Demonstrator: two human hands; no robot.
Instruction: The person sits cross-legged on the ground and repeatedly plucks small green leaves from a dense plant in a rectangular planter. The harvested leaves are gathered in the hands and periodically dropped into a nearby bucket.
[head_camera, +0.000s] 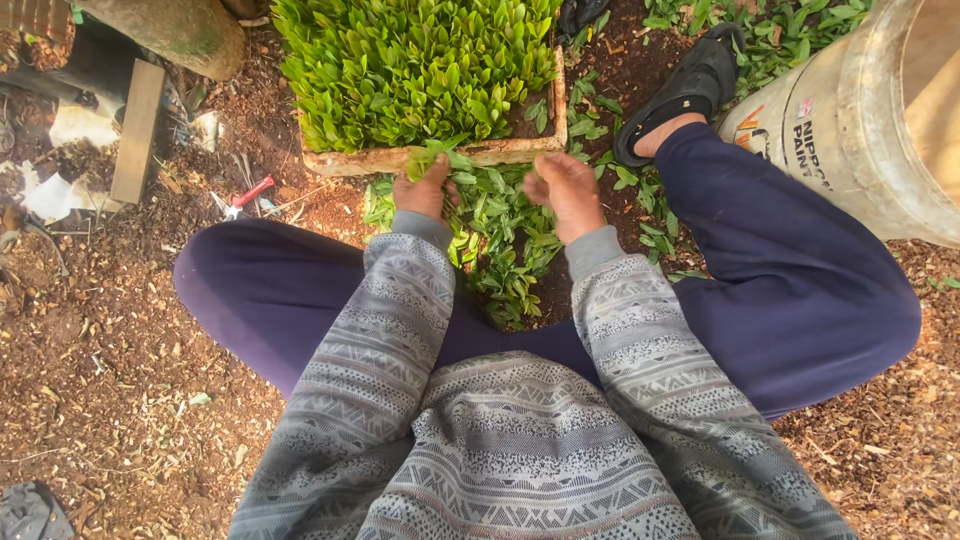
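Note:
I sit on the ground with legs spread, in dark trousers and a grey patterned sweater. My left hand (425, 190) is closed around a small bunch of green leafy cuttings (440, 155) at the near edge of a tray (380, 160) packed with upright green seedlings (415, 65). My right hand (565, 190) hovers beside it with fingers curled; whether it pinches a cutting I cannot tell. A heap of loose green cuttings (505, 245) lies on the soil between my knees, under both hands.
A large whitish plastic bucket (880, 120) stands at the right, beside my sandalled foot (685, 90). A red-handled tool (248, 193) lies on the soil at the left. A wooden plank (138, 130) and a log (180, 30) lie further left. Wood chips cover the ground.

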